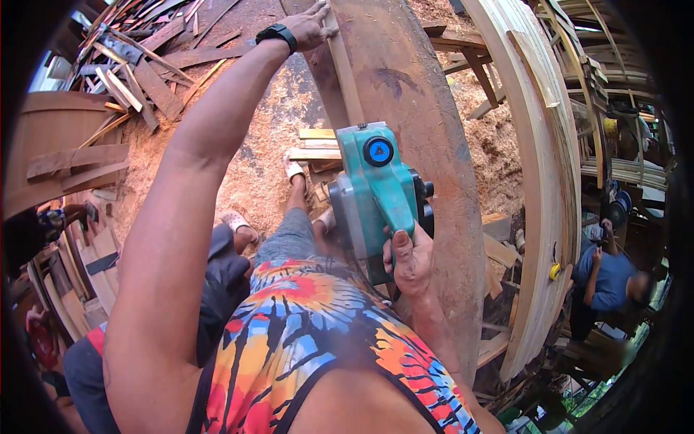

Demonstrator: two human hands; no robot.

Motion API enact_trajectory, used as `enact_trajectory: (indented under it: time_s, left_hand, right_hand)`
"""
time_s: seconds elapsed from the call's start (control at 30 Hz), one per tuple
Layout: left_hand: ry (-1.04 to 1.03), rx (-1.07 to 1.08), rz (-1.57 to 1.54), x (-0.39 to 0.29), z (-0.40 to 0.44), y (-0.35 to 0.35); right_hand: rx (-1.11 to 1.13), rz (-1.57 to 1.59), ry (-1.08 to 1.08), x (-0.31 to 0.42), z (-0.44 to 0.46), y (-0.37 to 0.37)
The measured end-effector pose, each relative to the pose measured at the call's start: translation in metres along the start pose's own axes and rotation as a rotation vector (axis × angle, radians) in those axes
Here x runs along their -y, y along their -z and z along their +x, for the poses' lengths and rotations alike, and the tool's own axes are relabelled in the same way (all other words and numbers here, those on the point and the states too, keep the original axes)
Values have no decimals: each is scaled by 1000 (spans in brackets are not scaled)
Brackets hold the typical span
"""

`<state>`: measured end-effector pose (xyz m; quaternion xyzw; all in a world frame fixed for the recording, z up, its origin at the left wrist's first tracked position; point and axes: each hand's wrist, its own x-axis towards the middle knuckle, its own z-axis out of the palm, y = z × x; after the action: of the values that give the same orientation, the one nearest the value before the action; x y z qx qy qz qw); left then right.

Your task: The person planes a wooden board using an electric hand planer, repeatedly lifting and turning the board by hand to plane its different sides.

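In the head view my right hand [412, 259] is wrapped round the rear handle of a teal electric planer [376, 192], which has a round black-and-blue knob on top. The planer sits over the near end of a narrow wooden strip [342, 69]. That strip runs away from me along the left side of a broad, dusty wooden bench top [426, 145]. At the top edge, my left hand [311, 27] reaches far forward, a dark band on its wrist. Its fingers are stretched out and spread, resting against the strip's far part. The planer's underside is hidden.
Scrap wood [155, 79] is heaped at upper left, and shavings [238, 137] cover the floor. Long pale boards [531, 166] stand to the right, with a yellow tape measure [554, 272] on them. Farther right, a person in a blue shirt [607, 278] holds a power tool.
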<state>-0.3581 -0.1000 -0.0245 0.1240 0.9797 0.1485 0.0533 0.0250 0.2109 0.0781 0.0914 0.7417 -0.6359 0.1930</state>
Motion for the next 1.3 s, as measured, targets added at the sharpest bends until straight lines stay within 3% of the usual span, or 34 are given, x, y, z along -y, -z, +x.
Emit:
enact_trajectory:
  time_s: [0.03,0.27,0.6,0.77,1.3]
  left_hand:
    - [-91,-86,69,11,7,-9]
    - [-83,-115,30,12,11,4]
    - [29,-37,24,-8,-1,23]
    - [-26,-191,99,28,32,-36]
    - [25,-154,138,15,15,-19]
  right_hand:
    - [11,-8,-12,1,2,1]
    - [-6,-44,16,9,11,-3]
    - [-3,-61,28,12,22,-6]
    - [1,-58,43,19,30,-10]
    - [0,-51,56,42,60,-23]
